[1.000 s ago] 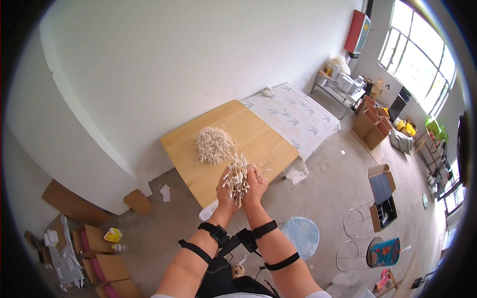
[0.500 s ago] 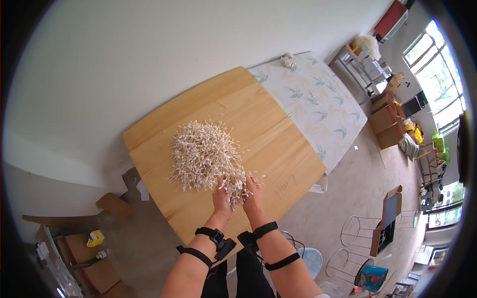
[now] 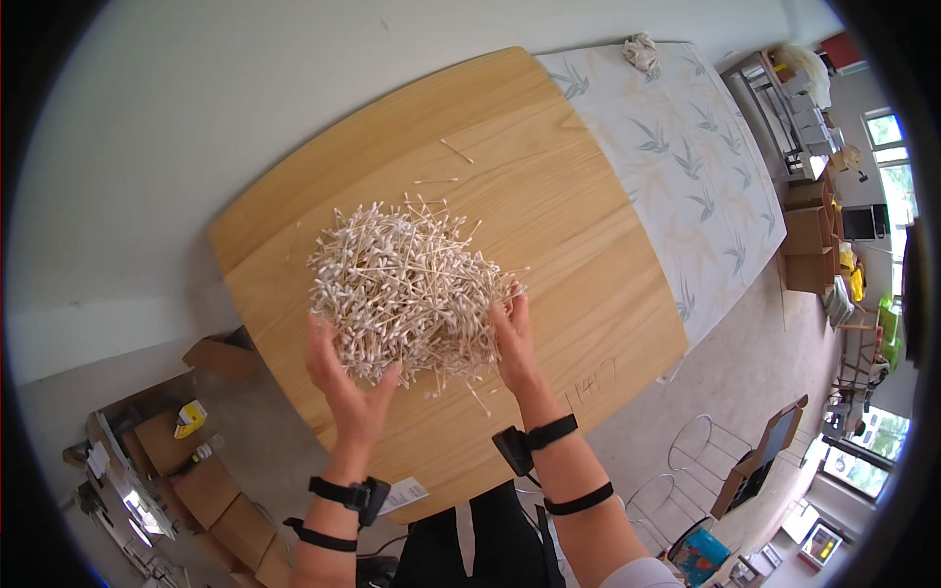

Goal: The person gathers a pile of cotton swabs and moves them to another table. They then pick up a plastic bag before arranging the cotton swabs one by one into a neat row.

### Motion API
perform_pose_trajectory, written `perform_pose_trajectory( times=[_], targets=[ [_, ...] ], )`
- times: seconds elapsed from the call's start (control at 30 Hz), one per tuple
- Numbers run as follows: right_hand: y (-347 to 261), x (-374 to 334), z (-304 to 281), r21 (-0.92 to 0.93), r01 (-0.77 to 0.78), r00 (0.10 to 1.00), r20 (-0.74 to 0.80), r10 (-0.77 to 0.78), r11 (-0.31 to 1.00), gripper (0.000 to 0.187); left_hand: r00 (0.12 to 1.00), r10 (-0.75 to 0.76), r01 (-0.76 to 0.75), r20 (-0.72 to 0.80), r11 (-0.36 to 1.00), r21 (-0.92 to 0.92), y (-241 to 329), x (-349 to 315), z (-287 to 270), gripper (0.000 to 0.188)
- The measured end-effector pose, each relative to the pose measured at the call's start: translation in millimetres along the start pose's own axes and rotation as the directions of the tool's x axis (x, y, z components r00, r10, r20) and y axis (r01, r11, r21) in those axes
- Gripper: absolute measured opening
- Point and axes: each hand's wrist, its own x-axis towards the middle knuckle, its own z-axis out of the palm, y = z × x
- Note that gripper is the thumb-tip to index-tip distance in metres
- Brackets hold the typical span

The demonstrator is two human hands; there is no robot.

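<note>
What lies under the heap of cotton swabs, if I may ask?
The heap of cotton swabs rests on a wooden tabletop, whose grain shows beyond the heap's edges. The surface directly beneath is covered, so anything else there cannot be seen.

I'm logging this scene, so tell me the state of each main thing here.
Cotton swabs: heaped loosely, a few lying apart
Left hand: open, thumb spread, at the heap's edge
Right hand: partly curled at the heap's edge
Leaf-patterned cover: spread out
Pale cloth-like bundle: crumpled
Cardboard box: lid open
</note>
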Motion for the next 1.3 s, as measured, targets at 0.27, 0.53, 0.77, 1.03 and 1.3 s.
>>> perform_pose_trajectory(
  times=[0.27, 0.53, 0.77, 1.03, 1.3],
  targets=[
    [-28, 58, 32, -0.740, 0.454, 0.875, 0.263, -0.407, 0.497, 0.090, 0.993, -0.030, 0.051, 0.118, 0.982, -0.183, -5, 70, 56, 0.081],
    [-67, 26, 16, -0.109, 0.271, 0.935, -0.207, -0.289, 0.956, 0.055, 0.927, 0.346, -0.346, 0.144, 0.938, -0.026, -16, 70, 59, 0.045],
    [-76, -16, 47, -0.043, 0.211, 0.959, 0.204, -0.198, 0.977, 0.080, 0.875, 0.323, -0.417, 0.361, 0.881, 0.222, 1, 28, 23, 0.048],
    [-10, 36, 3, -0.428, 0.364, 0.931, 0.153, -0.330, 0.827, 0.114, 0.988, -0.079, 0.096, 0.131, 0.987, -0.127, 60, 6, 58, 0.077],
    [-34, 1, 6, -0.444, 0.182, 0.983, 0.060, -0.174, 0.877, 0.061, 0.980, 0.109, -0.084, 0.164, 0.985, -0.154, 22, 43, 57, 0.041]
  ],
)
